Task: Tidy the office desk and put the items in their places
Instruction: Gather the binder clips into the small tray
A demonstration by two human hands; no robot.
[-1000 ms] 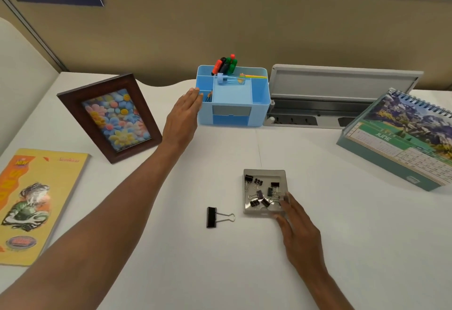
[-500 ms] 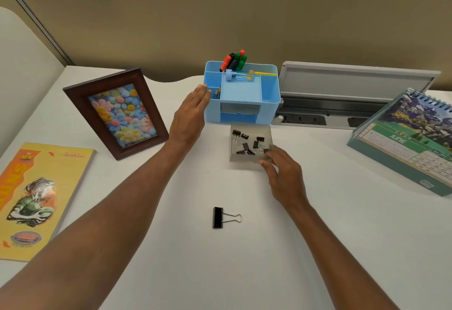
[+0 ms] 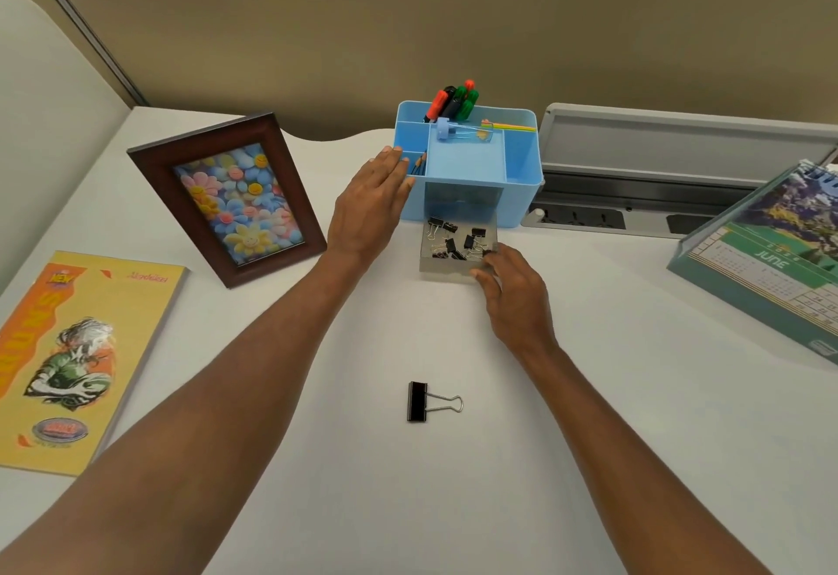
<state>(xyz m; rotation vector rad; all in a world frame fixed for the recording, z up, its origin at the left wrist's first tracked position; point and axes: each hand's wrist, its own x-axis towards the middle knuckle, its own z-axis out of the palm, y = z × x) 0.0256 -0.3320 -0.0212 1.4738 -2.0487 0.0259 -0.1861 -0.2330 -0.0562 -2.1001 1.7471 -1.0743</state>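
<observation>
Head view: the right hand (image 3: 512,298) grips the near right corner of the grey drawer (image 3: 446,268), fingers curled over its front edge. The left hand (image 3: 369,207) lies open and flat against the left wall of the blue organiser (image 3: 521,193), fingertips at its rim.

Half a second ago the drawer sat just in front of the organiser; now its far end is inside the organiser's front slot, with most of it sticking out toward the person. A second ago it was well out on the desk (image 3: 589,438), near the lone clip. The right hand has travelled forward with it; the left hand has stayed where it was, pressed to the organiser.

Small black binder clips (image 3: 455,241) lie jumbled in the drawer. One larger binder clip (image 3: 419,401) lies alone on the desk between the forearms, unmoved (its wire handles point right).

Markers (image 3: 453,100) stand in the organiser's back compartment. A framed flower picture (image 3: 226,198) leans left of the organiser, a yellow book (image 3: 68,357) lies at the far left, and a June calendar (image 3: 771,252) stands at the right.
</observation>
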